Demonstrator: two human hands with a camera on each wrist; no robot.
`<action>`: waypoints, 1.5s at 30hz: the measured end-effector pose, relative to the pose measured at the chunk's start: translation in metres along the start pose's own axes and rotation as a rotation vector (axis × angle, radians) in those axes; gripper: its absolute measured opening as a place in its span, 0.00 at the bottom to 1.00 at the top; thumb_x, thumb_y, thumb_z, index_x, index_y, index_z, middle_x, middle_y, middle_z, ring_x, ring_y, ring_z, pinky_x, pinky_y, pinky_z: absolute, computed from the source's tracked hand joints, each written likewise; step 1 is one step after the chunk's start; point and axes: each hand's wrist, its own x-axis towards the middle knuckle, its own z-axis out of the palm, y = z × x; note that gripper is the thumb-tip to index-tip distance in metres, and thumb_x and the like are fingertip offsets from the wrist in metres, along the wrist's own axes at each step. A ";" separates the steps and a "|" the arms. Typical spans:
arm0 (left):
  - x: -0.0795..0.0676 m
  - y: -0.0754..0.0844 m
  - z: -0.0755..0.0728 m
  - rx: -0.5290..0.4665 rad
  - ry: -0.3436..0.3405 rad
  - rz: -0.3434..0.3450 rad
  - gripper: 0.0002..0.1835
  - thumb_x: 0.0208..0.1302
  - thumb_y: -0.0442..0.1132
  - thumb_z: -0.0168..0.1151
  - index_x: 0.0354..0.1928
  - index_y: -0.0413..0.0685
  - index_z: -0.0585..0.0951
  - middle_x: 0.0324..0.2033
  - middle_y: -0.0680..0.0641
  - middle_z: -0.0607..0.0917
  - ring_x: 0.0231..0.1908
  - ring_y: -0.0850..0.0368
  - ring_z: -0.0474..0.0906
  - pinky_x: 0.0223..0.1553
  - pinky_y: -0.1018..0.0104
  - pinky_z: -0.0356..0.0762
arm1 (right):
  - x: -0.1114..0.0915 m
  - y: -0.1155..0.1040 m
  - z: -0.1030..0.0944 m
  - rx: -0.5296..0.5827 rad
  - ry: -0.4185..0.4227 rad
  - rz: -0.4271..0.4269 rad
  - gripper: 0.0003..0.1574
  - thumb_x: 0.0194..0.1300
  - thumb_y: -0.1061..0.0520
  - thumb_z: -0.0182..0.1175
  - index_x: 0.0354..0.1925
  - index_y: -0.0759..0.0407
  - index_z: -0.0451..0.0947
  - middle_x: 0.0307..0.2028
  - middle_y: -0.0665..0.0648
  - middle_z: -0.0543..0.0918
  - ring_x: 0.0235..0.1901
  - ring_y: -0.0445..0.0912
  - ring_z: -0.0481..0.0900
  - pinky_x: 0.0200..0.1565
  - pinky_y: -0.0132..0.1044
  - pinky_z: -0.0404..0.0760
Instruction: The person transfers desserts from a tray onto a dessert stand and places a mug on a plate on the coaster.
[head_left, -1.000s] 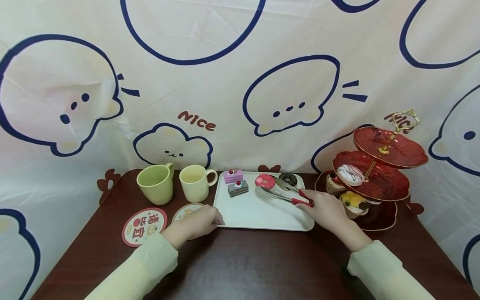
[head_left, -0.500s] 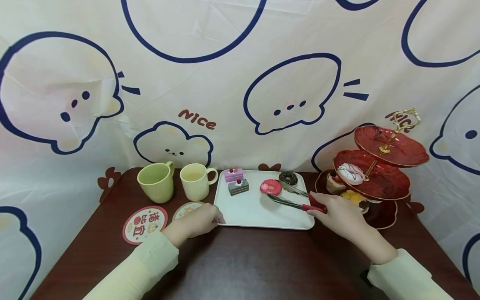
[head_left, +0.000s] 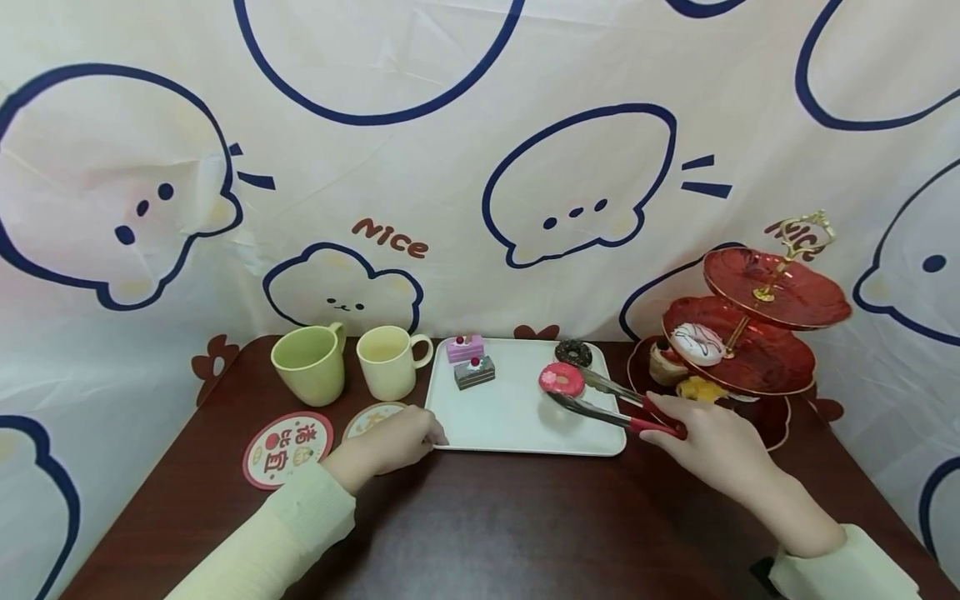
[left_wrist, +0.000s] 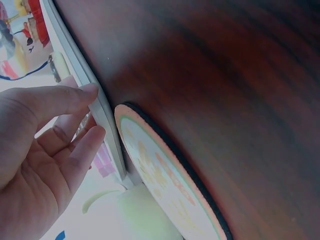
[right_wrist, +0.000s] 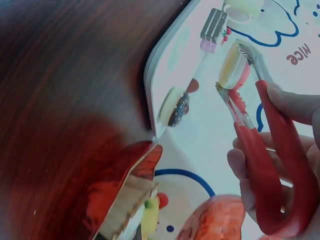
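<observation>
My right hand point(head_left: 716, 446) grips red-handled metal tongs point(right_wrist: 285, 140), their tips on both sides of a pink-iced toy donut point(head_left: 572, 385). In the right wrist view the donut point(right_wrist: 234, 70) hangs above the white tray point(head_left: 510, 421), tipped on edge between the tips. At the tray's near left corner, my left hand point(head_left: 397, 437) pinches the rim, its thumb on one side and fingers on the other in the left wrist view. A dark chocolate donut point(head_left: 564, 357) lies at the tray's back right. Purple and grey toy cake slices point(head_left: 474, 377) sit at its back left.
Right of the tray stands a tiered red stand point(head_left: 817, 292) with a white donut point(head_left: 692, 347) on its middle plate and tarts point(head_left: 701, 389) below. A green mug point(head_left: 303, 367), a cream mug point(head_left: 386, 375) and two round coasters point(head_left: 300, 467) are on the left. A printed cloth hangs behind.
The right hand and tongs have moved right and a little nearer to me, and the pink donut has come along, away from the cake slices. The left hand stays at the tray corner.
</observation>
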 end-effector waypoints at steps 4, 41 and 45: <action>0.001 -0.001 0.000 -0.008 -0.005 0.001 0.14 0.59 0.19 0.61 0.35 0.42 0.91 0.32 0.51 0.88 0.33 0.64 0.79 0.39 0.63 0.82 | -0.009 0.007 -0.006 -0.024 0.004 0.015 0.37 0.60 0.43 0.73 0.62 0.60 0.81 0.38 0.62 0.88 0.28 0.50 0.78 0.24 0.45 0.74; 0.001 -0.001 0.000 -0.021 -0.001 0.001 0.15 0.59 0.19 0.60 0.36 0.41 0.91 0.33 0.50 0.89 0.33 0.63 0.79 0.40 0.60 0.83 | -0.057 0.053 -0.087 -0.208 0.103 0.199 0.47 0.56 0.39 0.75 0.58 0.74 0.77 0.37 0.79 0.82 0.28 0.65 0.79 0.26 0.57 0.79; 0.001 0.000 -0.001 -0.028 -0.001 -0.004 0.15 0.59 0.19 0.60 0.36 0.42 0.91 0.33 0.50 0.89 0.33 0.63 0.79 0.40 0.60 0.83 | -0.058 0.057 -0.090 -0.195 0.099 0.225 0.48 0.57 0.38 0.74 0.57 0.76 0.77 0.41 0.83 0.80 0.26 0.62 0.77 0.23 0.50 0.79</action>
